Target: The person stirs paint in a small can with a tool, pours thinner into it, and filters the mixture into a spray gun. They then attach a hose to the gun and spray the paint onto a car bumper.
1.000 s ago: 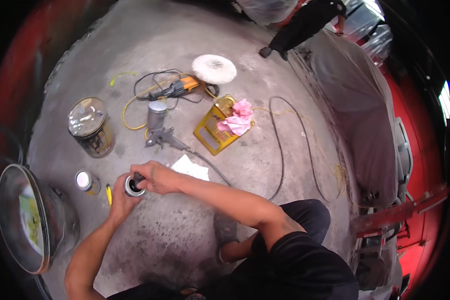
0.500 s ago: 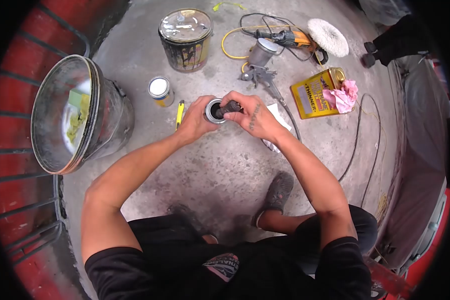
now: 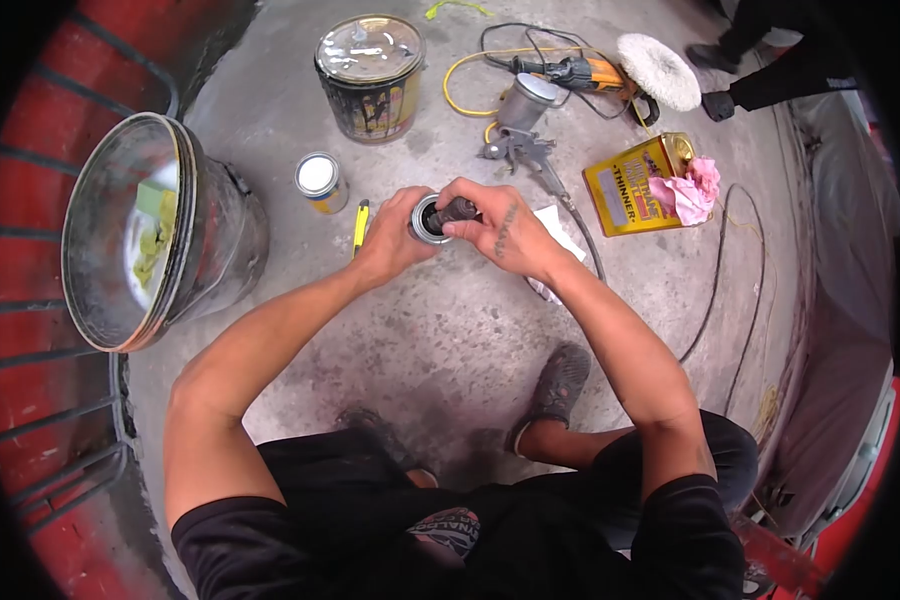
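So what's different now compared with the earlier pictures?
The camera view swung round after the first picture. The other person's shoes have come closer to the white pad, now set further apart. Nothing was taken up or let go: the left hand still holds the open can, the right hand the dark object in its mouth. Spray gun and thinner can stayed put.

The word "THINNER" in dark capital letters on the yellow can (image 3: 638,190), the smaller lines above it hard to read, a round print on the black T-shirt (image 3: 450,535) with letters like "YNALD", its beginning and end unclear, marks on the tall bucket (image 3: 375,100) not readable
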### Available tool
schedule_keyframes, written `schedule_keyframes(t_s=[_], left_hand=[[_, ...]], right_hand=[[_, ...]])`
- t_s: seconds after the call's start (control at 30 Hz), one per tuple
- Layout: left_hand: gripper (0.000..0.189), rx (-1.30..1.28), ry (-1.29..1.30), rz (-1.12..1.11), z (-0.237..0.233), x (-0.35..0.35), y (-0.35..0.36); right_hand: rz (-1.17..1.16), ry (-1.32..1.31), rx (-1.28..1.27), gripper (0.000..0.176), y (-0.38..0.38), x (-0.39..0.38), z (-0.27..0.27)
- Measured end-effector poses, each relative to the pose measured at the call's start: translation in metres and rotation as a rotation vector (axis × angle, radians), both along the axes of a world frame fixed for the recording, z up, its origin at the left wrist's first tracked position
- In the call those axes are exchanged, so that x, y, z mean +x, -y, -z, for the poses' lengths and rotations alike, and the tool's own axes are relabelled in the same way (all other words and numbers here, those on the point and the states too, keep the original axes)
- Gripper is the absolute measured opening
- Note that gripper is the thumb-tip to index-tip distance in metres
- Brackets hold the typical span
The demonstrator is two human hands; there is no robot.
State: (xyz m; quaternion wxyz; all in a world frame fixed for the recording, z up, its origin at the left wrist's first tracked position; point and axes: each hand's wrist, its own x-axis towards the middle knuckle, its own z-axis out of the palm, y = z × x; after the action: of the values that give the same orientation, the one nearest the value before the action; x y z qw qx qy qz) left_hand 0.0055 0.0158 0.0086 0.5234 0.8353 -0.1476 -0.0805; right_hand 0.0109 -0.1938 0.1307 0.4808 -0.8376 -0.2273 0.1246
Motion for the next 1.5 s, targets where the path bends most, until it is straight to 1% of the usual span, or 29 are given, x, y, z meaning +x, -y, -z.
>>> schedule_keyframes(t_s=[0.07,0.1,0.17,0.23,0.27,0.33,0.4,0.43,0.5,0.53,0.6,0.63,0.7,0.8,0.83,0.87,0.93,1.0,1.03,1.07,1.1,1.2,1.23,1.27,1.33,1.37,1.43,1.47,1.5], left_hand=[[0.078,0.015,0.037,0.033,0.004,0.001,0.000],[0.078,0.012,0.041,0.032,0.004,0.001,-0.001],[0.068,-0.033,0.045,-0.009,0.000,0.002,0.001],[0.065,-0.055,0.169,-0.017,0.013,0.006,0.002],[0.064,-0.108,0.131,-0.008,0.004,0.005,0.002],[0.062,-0.051,0.156,-0.020,0.003,0.005,0.005],[0.064,-0.138,0.031,-0.075,0.012,0.006,0.010],[0.064,-0.157,0.056,-0.065,0.009,0.007,0.013],[0.068,-0.231,-0.053,-0.042,0.009,0.009,0.006],[0.068,-0.231,-0.049,-0.051,0.011,0.009,0.001],[0.087,-0.121,0.004,0.030,0.018,0.012,0.000],[0.083,-0.135,0.010,0.005,0.019,0.013,0.001],[0.081,-0.101,0.055,-0.025,0.014,0.018,0.003],[0.075,-0.044,0.175,-0.016,0.012,0.021,0.000],[0.074,-0.048,0.221,0.010,0.018,0.019,-0.005],[0.073,-0.060,0.187,-0.013,0.014,0.015,-0.007],[0.072,-0.078,0.141,-0.022,0.006,0.017,-0.006],[0.073,-0.068,0.113,-0.028,0.002,0.016,-0.008],[0.074,-0.071,0.086,-0.029,0.002,0.015,-0.008],[0.075,-0.078,0.061,-0.031,0.001,0.014,-0.009],[0.075,-0.048,0.125,-0.004,0.003,0.012,-0.011],[0.075,-0.110,0.053,-0.011,0.007,0.017,-0.009],[0.075,-0.112,0.022,-0.013,0.004,0.018,-0.008],[0.075,-0.111,0.020,-0.011,0.001,0.018,-0.008],[0.073,-0.034,0.037,-0.020,0.000,0.016,-0.009],[0.073,-0.035,0.036,-0.021,-0.001,0.016,-0.009],[0.071,-0.050,0.061,-0.039,0.000,0.016,-0.007],[0.071,-0.050,0.060,-0.038,0.000,0.017,-0.006],[0.071,-0.080,0.043,-0.048,-0.001,0.018,-0.005]], right_hand=[[-0.042,0.035,-0.206,0.026,0.002,0.003,-0.002],[-0.043,0.039,-0.208,0.026,0.002,0.003,-0.001],[-0.014,0.204,-0.090,0.027,0.001,0.003,0.010],[-0.048,0.036,0.061,0.028,0.003,0.005,0.030],[-0.078,0.104,0.002,0.029,0.005,0.008,0.038],[-0.073,0.235,-0.057,0.029,0.008,0.013,0.046],[-0.020,0.346,-0.014,0.030,0.008,0.013,0.030],[-0.015,0.371,-0.033,0.030,0.012,0.011,0.020],[-0.060,0.016,0.022,0.030,0.008,0.015,0.012],[-0.070,0.019,0.022,0.030,0.007,0.017,0.010],[-0.064,0.141,-0.109,0.030,0.010,0.021,0.008],[-0.074,0.148,-0.113,0.030,0.009,0.022,0.008],[-0.045,0.294,0.010,0.029,0.002,0.021,0.013],[-0.102,0.214,0.041,0.029,0.004,0.026,0.027],[-0.075,0.257,-0.035,0.029,0.005,0.025,0.027],[-0.054,0.294,-0.109,0.029,0.005,0.025,0.025],[0.014,0.255,-0.058,0.027,-0.005,0.024,0.017],[0.002,0.022,0.041,0.026,-0.006,0.024,0.013],[-0.006,0.006,0.056,0.026,-0.005,0.024,0.008],[-0.014,0.040,-0.076,0.027,-0.004,0.024,0.001],[-0.021,0.075,-0.209,0.027,-0.006,0.024,0.000],[0.038,0.140,-0.071,0.028,-0.011,0.021,0.008],[0.043,0.041,-0.042,0.027,-0.011,0.021,0.005],[0.045,0.039,-0.042,0.027,-0.010,0.023,0.006],[-0.014,-0.046,-0.168,0.026,-0.007,0.028,0.006],[-0.015,-0.047,-0.169,0.026,-0.008,0.028,0.007],[0.030,0.170,-0.116,0.025,-0.010,0.026,0.008],[0.031,0.169,-0.116,0.025,-0.009,0.026,0.009],[0.019,0.077,-0.070,0.024,-0.009,0.026,0.010]])
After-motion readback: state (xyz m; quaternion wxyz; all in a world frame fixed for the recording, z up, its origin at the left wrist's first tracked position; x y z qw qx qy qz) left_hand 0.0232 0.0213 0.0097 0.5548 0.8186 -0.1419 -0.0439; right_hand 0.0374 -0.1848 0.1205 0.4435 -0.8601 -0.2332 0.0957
